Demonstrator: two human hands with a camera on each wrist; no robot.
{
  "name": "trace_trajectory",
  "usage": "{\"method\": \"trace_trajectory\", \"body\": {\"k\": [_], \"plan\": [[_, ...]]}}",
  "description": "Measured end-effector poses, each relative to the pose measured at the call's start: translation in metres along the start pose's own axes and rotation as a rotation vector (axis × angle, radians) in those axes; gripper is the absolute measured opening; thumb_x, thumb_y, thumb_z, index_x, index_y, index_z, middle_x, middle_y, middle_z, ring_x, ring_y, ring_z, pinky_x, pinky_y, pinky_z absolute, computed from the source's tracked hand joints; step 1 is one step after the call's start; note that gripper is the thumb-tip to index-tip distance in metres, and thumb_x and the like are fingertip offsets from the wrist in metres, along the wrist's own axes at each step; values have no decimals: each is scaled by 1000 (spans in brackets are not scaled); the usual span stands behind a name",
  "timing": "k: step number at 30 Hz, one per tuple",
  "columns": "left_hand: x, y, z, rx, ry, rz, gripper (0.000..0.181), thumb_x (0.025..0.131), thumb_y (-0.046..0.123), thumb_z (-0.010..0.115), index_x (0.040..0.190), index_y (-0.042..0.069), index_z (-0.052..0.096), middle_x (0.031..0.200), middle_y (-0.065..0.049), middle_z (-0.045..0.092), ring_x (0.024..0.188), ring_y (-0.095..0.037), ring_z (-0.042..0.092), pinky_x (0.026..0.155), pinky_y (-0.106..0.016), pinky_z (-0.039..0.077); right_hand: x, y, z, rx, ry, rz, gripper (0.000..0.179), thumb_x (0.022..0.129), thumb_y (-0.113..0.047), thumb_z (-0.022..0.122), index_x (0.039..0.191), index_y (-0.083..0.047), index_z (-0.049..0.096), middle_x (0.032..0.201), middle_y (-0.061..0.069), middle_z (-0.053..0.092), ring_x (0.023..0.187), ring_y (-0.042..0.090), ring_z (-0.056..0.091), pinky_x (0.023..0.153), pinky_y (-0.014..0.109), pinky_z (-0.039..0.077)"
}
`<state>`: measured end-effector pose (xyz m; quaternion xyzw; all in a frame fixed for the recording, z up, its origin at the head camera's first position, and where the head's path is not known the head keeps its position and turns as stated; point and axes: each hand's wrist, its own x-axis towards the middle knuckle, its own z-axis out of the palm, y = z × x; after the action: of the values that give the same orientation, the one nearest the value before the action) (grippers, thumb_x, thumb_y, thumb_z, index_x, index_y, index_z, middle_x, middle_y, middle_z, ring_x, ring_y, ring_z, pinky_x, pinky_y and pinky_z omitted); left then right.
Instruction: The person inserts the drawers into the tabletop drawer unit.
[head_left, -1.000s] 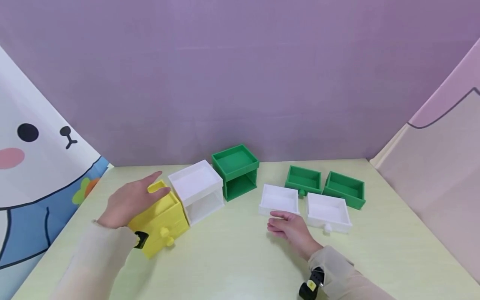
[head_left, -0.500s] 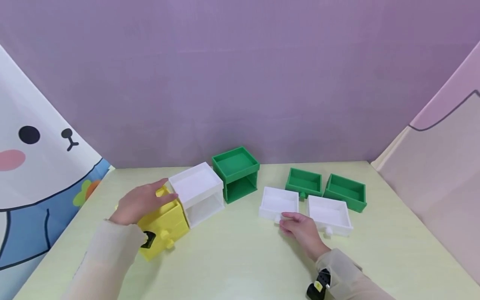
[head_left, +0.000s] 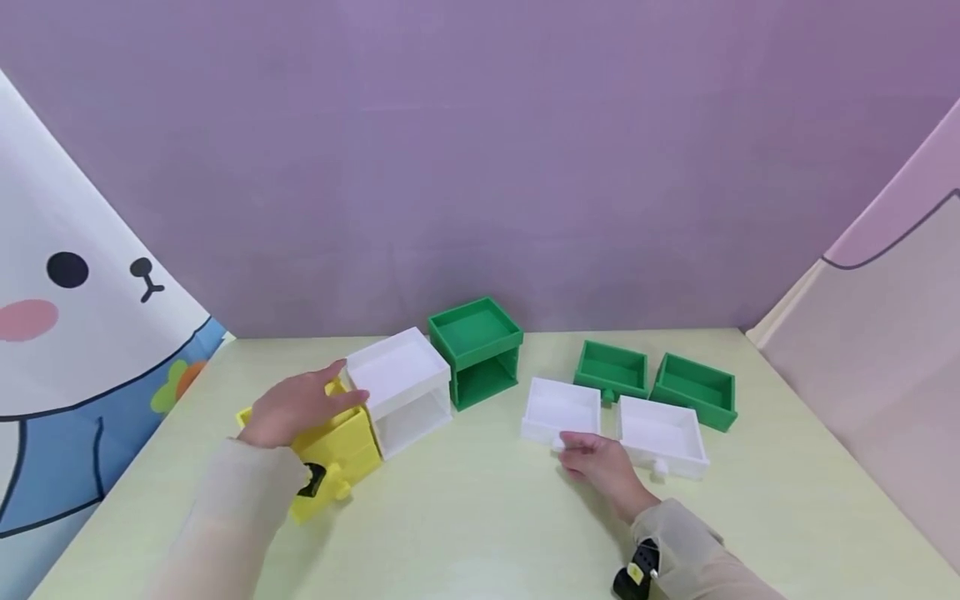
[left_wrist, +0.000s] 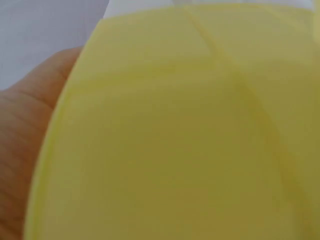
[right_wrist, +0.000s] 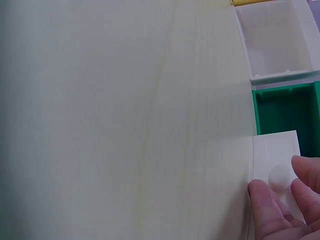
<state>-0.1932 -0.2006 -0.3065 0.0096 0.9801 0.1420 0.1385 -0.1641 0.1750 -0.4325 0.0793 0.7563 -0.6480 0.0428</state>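
My left hand [head_left: 296, 408] reaches over the yellow drawer cabinet [head_left: 356, 450], its thumb and a finger spread against the left edge of the white cabinet [head_left: 397, 367]. Yellow fills the left wrist view, with part of the hand behind it. The white cabinet's front is an open slot. On the right, my right hand [head_left: 607, 475] pinches the round knob [right_wrist: 280, 178] of the left white drawer [head_left: 564, 404], which lies on the table. A second white drawer [head_left: 660, 429] lies just right of that hand.
A green cabinet [head_left: 476, 333] with an open front stands right of the white one. Two green drawers, one left [head_left: 613, 367] and one right [head_left: 697, 387], lie behind the white drawers. A purple backdrop [head_left: 480, 167] rises behind the table [head_left: 450, 533].
My left hand has shifted right, over the yellow cabinet to the white cabinet's edge. My right hand has moved slightly right and down onto the left white drawer's knob.
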Motion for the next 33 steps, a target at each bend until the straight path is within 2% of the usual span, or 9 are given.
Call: {"method": "trace_trajectory", "body": {"k": [6,13,19,23,29,33], "plan": [[1,8,6,6,-11,-64,89,88,68,44,152,10,23,144,-29,37,119,-54,41,87,-64,39,1,0,0,10,-9,21,36,83,7,64,118,13,59,96,14,68,85,19,66,77,30,54],[4,1,9,16,4,-65,97,84,76,40,153,12,19,141,-30,40,113,-56,44,84,-62,41,1,0,5,36,6,19,35,85,5,63,119,13,58,104,22,68,92,25,67,79,33,54],[6,-1,12,11,1,-59,98,82,79,38,154,15,17,141,-29,41,113,-55,45,83,-61,41,2,-3,11,25,33,23,35,87,2,63,120,13,59,110,23,66,92,22,66,79,35,53],[6,-1,11,5,1,-52,97,83,79,38,154,15,19,141,-28,41,115,-55,45,84,-62,41,2,-5,13,-15,25,16,36,88,0,62,121,12,58,113,23,64,94,22,64,80,36,53],[6,-1,12,-3,-3,-45,94,85,75,39,154,13,19,141,-28,42,115,-51,47,83,-59,43,4,-5,13,-146,-7,-29,36,88,-5,64,121,9,61,105,16,67,82,17,58,72,29,50],[5,0,12,-6,-5,-39,94,86,74,39,154,12,18,142,-27,41,114,-48,49,82,-56,45,4,-4,13,-165,15,-25,31,84,-2,67,114,8,66,101,13,68,80,15,58,69,27,50]]}}
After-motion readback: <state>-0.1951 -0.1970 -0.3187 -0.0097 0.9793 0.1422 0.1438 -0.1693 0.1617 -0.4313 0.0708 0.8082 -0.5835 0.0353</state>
